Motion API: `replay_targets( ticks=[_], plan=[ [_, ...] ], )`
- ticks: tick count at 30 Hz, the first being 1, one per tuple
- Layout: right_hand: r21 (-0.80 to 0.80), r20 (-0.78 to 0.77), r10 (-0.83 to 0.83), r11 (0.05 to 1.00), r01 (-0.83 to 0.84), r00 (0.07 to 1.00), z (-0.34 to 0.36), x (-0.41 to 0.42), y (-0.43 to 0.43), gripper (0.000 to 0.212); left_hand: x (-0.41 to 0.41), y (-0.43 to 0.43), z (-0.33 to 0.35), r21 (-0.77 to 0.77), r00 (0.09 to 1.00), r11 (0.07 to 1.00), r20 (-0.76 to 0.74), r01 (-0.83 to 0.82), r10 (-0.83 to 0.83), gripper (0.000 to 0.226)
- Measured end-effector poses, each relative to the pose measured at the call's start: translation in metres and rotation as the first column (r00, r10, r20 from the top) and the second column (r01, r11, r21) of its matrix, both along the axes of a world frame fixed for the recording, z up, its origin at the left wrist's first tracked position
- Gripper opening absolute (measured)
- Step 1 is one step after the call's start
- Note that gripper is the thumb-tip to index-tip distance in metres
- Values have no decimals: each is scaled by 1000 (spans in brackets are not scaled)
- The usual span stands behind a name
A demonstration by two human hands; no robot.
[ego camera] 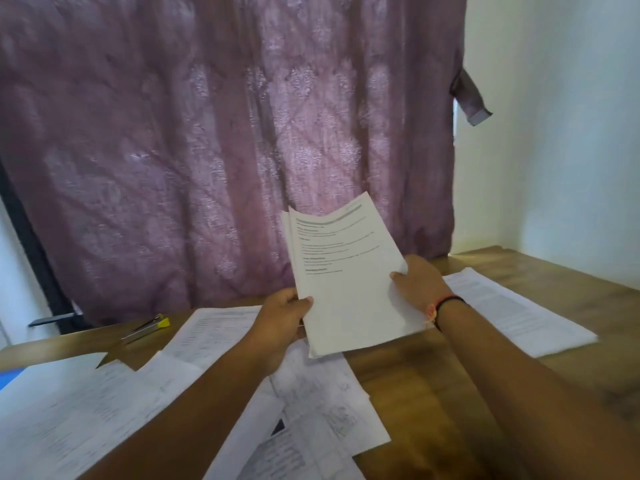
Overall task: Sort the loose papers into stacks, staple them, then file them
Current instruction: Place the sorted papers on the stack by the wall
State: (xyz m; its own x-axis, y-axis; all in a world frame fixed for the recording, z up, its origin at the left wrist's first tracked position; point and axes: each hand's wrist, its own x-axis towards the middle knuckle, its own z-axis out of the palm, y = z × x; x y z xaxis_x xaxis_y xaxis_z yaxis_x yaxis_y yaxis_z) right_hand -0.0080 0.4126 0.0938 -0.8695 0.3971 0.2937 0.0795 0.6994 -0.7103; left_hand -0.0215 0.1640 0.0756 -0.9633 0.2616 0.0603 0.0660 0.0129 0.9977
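A sheaf of printed papers [341, 271] is held up above the wooden table [433, 382], tilted back toward the curtain. My left hand [282, 318] grips its lower left edge, thumb on top. My right hand [417, 280] holds its right edge with the thumb on the front sheet. Loose printed sheets [311, 410] lie scattered on the table under my arms. A separate stack of papers [519, 311] lies flat to the right. A stapler [147, 329] with a yellow end lies at the table's far left.
A purple patterned curtain [225, 150] hangs right behind the table. A white wall [571, 133] closes the right side. More sheets [69, 420] cover the table's near left, beside a blue edge [8, 377]. A dark handle [52, 320] sticks out at far left.
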Motion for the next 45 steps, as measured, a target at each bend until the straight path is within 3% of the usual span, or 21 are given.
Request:
replay_targets(
  ticks=[7,14,19,26,30,34,38,42,45],
  plan=[
    [266,116,-247,941,209,962,-3,56,102,31,14,131,-30,56,985,998,171,24,-33,22],
    [410,287,-383,877,249,878,-27,88,175,23,42,219,-64,5,948,987,277,162,-157,30],
    [508,372,-407,841,184,834,-50,89,190,28,39,239,-81,-226,977,967,203,115,-68,27],
    [598,367,-453,784,167,812,-54,81,196,33,44,226,-69,-493,994,863,37,108,-104,24],
    [643,225,-393,747,167,892,-53,72,173,48,44,213,-64,-645,955,764,-229,-2,-190,38],
    [746,0,-228,648,152,974,-47,63,124,55,42,187,-46,-725,806,644,-521,-246,-279,44],
    [768,-142,-55,624,145,988,-34,54,71,52,39,143,-26,-787,739,403,-598,-467,-312,57],
    [787,-130,92,615,46,987,-25,44,0,59,24,70,-15,-734,667,286,-680,-617,-306,61],
    [741,-110,209,669,-60,972,-31,35,-61,52,17,4,-15,-727,679,182,-685,-662,-264,64]
  ],
)
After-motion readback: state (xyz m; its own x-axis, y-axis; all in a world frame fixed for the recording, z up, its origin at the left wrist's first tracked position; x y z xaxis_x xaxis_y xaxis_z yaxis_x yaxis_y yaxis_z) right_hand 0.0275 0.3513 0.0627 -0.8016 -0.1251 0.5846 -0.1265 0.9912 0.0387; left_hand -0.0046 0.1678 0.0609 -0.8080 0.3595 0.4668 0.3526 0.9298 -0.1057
